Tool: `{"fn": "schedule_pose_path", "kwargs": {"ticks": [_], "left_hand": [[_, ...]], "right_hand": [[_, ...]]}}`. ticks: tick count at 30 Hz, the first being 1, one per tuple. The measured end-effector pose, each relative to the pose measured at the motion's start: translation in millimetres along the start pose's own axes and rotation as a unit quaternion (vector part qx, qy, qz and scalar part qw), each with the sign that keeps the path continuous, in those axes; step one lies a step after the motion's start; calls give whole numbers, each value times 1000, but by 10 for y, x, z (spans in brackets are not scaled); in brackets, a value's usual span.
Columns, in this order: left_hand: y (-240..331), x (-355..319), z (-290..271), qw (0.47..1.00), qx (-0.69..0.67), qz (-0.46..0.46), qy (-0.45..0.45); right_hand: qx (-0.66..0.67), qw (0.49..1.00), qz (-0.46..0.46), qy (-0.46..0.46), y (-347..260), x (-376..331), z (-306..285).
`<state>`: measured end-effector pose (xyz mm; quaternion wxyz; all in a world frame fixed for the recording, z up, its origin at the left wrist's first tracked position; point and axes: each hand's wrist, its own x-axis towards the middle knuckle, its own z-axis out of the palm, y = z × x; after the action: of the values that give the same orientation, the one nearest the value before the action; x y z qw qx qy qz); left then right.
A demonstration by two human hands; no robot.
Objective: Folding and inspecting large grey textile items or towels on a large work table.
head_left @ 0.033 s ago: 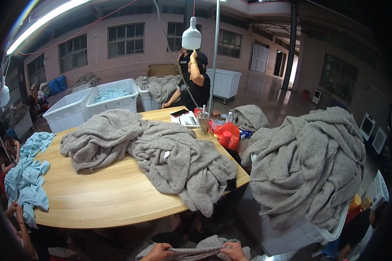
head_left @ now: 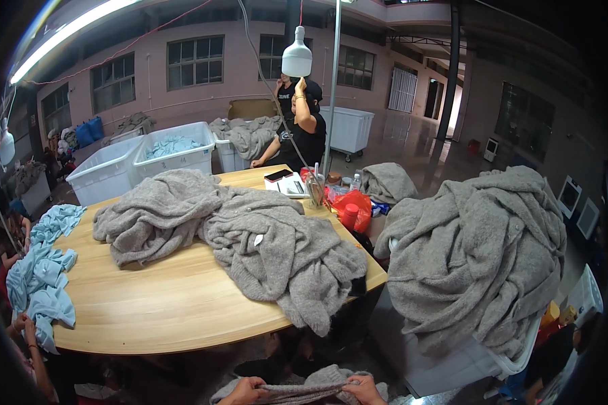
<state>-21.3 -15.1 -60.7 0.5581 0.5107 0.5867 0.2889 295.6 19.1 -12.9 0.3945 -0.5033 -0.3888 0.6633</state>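
At the bottom edge of the view, my left hand (head_left: 243,391) and my right hand (head_left: 363,389) both grip a grey knitted garment (head_left: 302,383), stretched between them below the table's near edge. Just ahead, a heap of grey knitted garments (head_left: 277,250) spreads across the round wooden table (head_left: 162,310) and hangs over its front rim. A second grey heap (head_left: 155,216) lies behind it to the left.
A large pile of grey knitwear (head_left: 479,250) fills a white bin at the right. Light blue cloths (head_left: 44,270) hang over the table's left edge, near another person's hand. White bins (head_left: 142,162) stand behind. A person in black (head_left: 304,135) sits at the far side by a hanging lamp (head_left: 296,57).
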Motion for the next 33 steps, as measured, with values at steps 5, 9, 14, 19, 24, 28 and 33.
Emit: {"fn": "schedule_pose_path", "kwargs": {"ticks": [5, 9, 14, 19, 24, 28, 33], "left_hand": [[357, -47, 58, 994, 14, -28, 107], [726, -205, 34, 958, -274, 16, 81], [1538, -487, 411, 977, -155, 38, -143], [1325, -288, 747, 973, -173, 139, -68], [1022, -271, 920, 988, -109, 107, 2], [844, -256, 898, 987, -42, 147, 46], [544, -261, 986, 980, -17, 162, 110]], "right_hand": [[-126, 992, -2, 15, 489, 188, -375], [-95, 995, -6, 32, 489, 226, -406], [-228, 950, 151, -148, 52, 76, -291], [-271, 937, -131, -177, -393, -186, 323], [-261, 912, -135, -288, -230, -231, 622], [-186, 936, -133, -269, -15, -245, 684], [-118, 963, 39, -241, -75, -358, 751]]}}
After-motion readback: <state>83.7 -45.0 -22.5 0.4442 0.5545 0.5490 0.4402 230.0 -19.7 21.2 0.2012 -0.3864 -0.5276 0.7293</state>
